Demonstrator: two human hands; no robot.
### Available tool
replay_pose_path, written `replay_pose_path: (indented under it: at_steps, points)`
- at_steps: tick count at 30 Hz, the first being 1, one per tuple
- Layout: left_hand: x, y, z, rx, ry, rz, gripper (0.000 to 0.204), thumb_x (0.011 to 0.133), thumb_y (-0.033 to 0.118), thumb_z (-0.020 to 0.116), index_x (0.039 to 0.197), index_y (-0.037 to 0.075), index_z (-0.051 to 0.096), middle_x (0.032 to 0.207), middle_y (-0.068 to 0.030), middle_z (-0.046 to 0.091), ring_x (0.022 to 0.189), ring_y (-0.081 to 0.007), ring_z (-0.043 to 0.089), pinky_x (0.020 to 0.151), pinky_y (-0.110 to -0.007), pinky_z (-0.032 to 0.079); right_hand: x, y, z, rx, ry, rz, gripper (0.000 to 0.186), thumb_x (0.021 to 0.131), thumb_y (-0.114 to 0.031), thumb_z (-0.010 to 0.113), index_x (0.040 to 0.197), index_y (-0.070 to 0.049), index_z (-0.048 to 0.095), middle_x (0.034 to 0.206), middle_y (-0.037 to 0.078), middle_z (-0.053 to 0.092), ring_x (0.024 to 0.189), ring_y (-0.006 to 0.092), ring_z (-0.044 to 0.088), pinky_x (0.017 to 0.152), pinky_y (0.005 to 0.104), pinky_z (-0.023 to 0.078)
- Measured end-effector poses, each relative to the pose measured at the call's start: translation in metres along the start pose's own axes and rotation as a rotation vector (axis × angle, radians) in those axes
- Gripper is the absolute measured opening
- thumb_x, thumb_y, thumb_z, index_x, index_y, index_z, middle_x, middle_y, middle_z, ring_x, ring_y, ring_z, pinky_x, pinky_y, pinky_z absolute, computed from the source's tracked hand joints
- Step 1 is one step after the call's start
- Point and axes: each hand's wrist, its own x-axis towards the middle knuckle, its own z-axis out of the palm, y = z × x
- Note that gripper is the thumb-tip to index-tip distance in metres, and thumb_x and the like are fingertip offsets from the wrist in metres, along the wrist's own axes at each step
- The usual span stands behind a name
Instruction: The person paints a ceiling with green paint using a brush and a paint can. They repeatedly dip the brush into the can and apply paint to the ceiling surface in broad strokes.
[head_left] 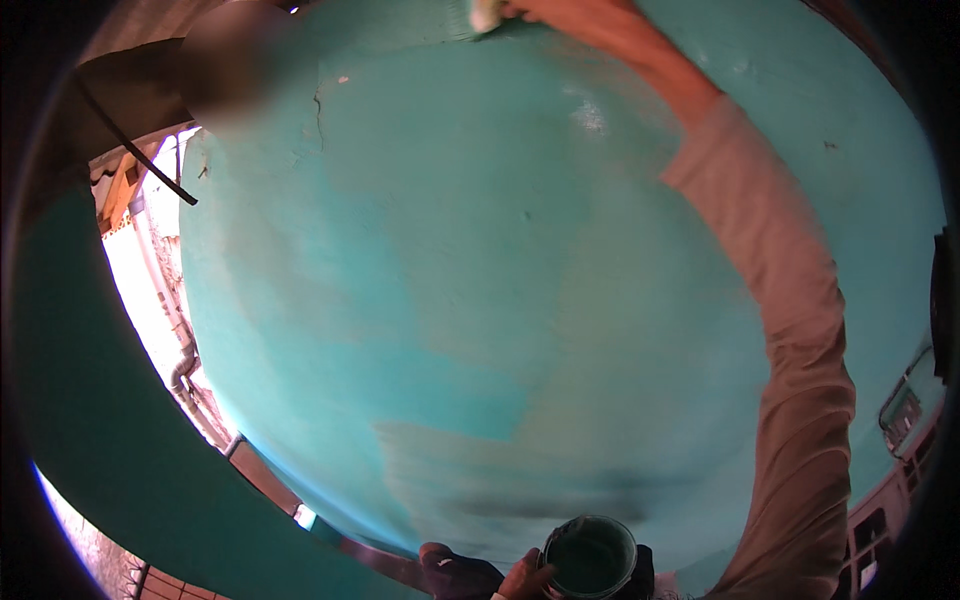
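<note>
My right arm, in a light long sleeve, stretches up the right side to the top edge. There my right hand (524, 10) is closed round a paintbrush (487, 14), only partly in view, whose pale end meets the turquoise wall (470, 230). Low in the picture, my left hand (525, 577) grips a small round bucket (592, 518) by its left side. Dark green paint (590, 560) shows inside it. The wall bears uneven patches, some brighter turquoise, some greyer green, with a wet sheen near my right forearm.
A dark rod (140, 140) sticks out at the upper left. Past the wall's left edge, a pipe (165, 290) runs down a bright gap. A dark shoe-like shape (455, 572) lies beside my left hand. At the right are a wall-mounted box (902, 415) and a panelled door (880, 530).
</note>
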Motion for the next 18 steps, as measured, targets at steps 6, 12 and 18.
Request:
replay_pose_path:
  at_steps: [6, 12, 18]
  points:
    - [-0.03, 0.077, -0.065, -0.642, 0.055, -0.377, 0.055, 0.1, 0.033, 0.055, 0.148, 0.018, 0.032, 0.146, -0.0202, 0.047, 0.125, -0.0375, 0.052, 0.105, -0.052, 0.045, -0.046, -0.003, -0.054, -0.079, 0.029, 0.153, 0.012, 0.089, -0.012, 0.071, 0.091, -0.001, 0.071, 0.086, 0.007, 0.072, 0.074, 0.0138, 0.067, 0.067, 0.03, 0.057]
    - [-0.037, 0.17, -0.1, -1.003, 0.002, -0.587, 0.067, 0.106, 0.037, 0.051, 0.162, 0.022, 0.018, 0.149, -0.0159, 0.046, 0.12, -0.0308, 0.056, 0.103, -0.049, 0.049, -0.044, -0.033, -0.071, -0.11, 0.104, 0.134, 0.01, 0.092, -0.011, 0.069, 0.095, -0.002, 0.07, 0.087, 0.007, 0.071, 0.077, 0.0129, 0.068, 0.065, 0.0283, 0.056]
    - [-0.036, 0.097, -0.064, -0.961, -0.048, -0.348, 0.063, 0.106, 0.04, 0.048, 0.161, 0.022, 0.022, 0.146, -0.0147, 0.049, 0.116, -0.0294, 0.058, 0.101, -0.048, 0.05, -0.007, -0.028, 0.004, 0.254, -0.094, 0.035, 0.016, 0.091, -0.015, 0.072, 0.101, -0.003, 0.068, 0.091, 0.007, 0.071, 0.077, 0.0145, 0.067, 0.066, 0.0299, 0.056]
